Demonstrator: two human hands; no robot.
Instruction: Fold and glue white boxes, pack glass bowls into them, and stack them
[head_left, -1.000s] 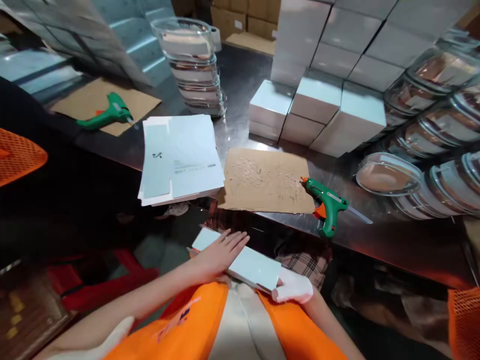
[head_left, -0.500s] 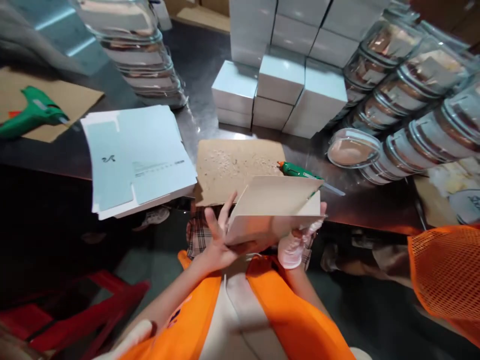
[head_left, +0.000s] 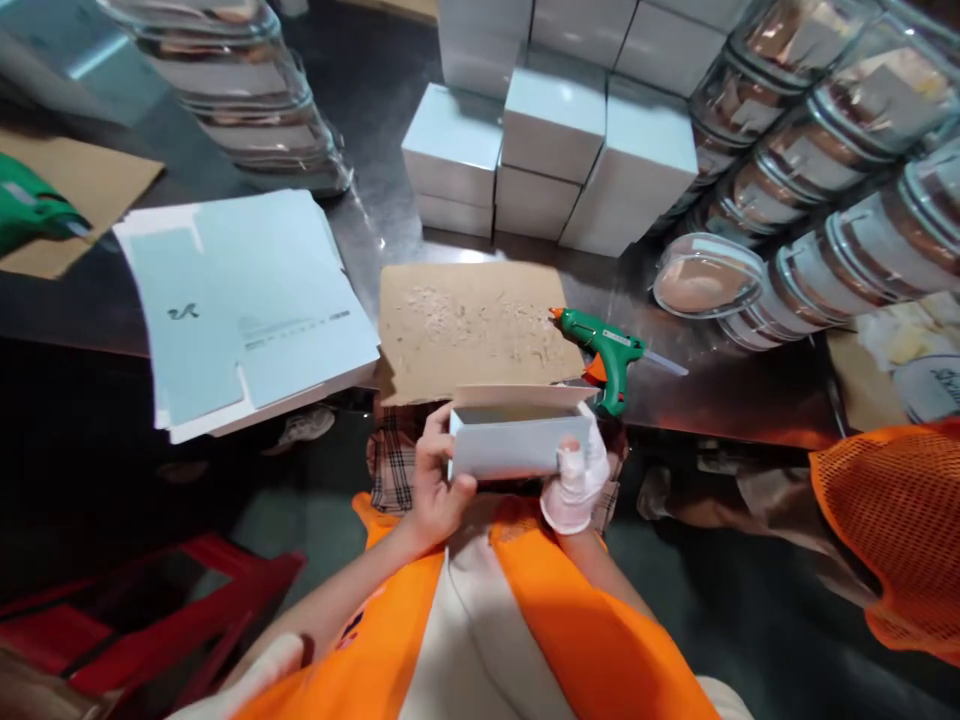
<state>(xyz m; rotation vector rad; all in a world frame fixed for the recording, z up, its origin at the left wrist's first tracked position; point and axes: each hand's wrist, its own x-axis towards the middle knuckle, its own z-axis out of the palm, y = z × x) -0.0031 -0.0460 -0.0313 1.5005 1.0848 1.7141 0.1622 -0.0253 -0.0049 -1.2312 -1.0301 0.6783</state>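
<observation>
Between my hands, above my lap, is a small white cardboard box [head_left: 517, 450] with its far flap raised and its top partly open. My bare left hand [head_left: 439, 480] grips its left end, the thumb low on the near side. Gloved in white, my right hand [head_left: 577, 480] clasps the right end, its thumb pressed on the near wall. Just beyond, a green glue gun [head_left: 611, 350] with an orange trigger lies with its nozzle over a brown cardboard sheet [head_left: 472, 350] spotted with dried glue.
Flat printed box blanks [head_left: 247, 300] are stacked at left, beside another green glue gun [head_left: 34, 205]. Finished white boxes [head_left: 555, 120] stand at the back. Clear plastic containers [head_left: 810, 190] pile up on the right, near an orange mesh vest [head_left: 892, 530]. A red stool [head_left: 217, 590] sits lower left.
The open, spread cardboard has been folded into a box shape and tilted toward me. My left fingers have closed on its end. The glue gun beyond it is now fully exposed.
</observation>
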